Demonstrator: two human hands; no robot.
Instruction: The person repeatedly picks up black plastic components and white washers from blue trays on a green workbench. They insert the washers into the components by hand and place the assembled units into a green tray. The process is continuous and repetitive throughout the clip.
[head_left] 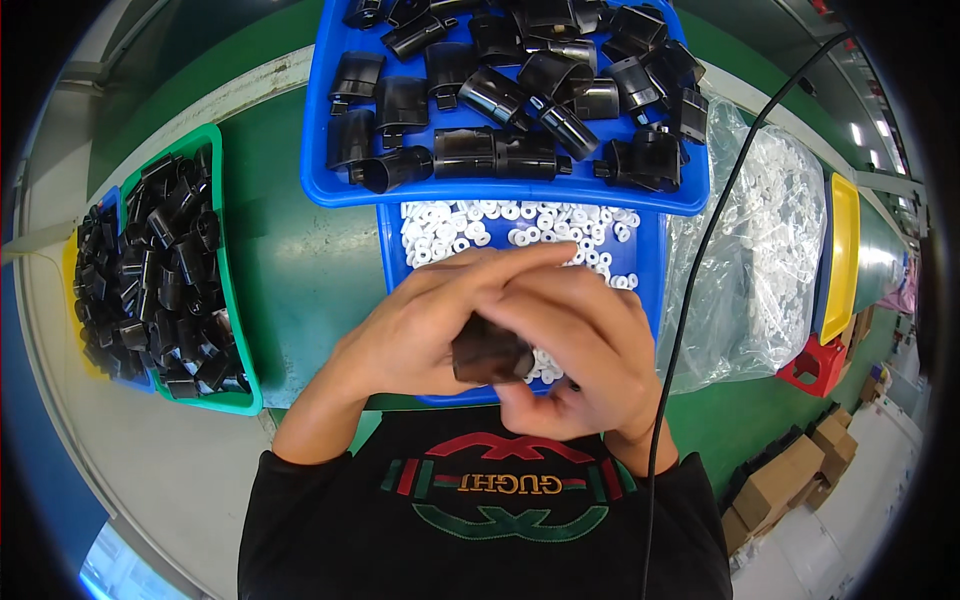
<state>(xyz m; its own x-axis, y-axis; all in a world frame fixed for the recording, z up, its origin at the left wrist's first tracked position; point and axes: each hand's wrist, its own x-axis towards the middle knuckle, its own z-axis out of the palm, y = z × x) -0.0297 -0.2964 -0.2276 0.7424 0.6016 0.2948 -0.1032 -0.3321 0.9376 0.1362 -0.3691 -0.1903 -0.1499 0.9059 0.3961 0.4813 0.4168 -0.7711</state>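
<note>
Both hands meet in front of my chest around one black plastic part (487, 352), a short housing-like piece. My left hand (415, 325) is closed round its left side, with fingers reaching over the top. From the other side my right hand (590, 340) curls in, its thumb by the part's lower edge and its fingers over the upper edge. Motion blurs the fingertips, and the hands hide much of the part. Beneath them lies a blue tray (395, 245) with many small white rings (445, 230).
Above stands a blue bin (318, 150) of similar black parts. At left are a green bin (240, 345) and further bins of black parts. A clear plastic bag (755, 270) of white pieces lies right, beside a yellow tray (842, 260). A black cable (690, 310) hangs across.
</note>
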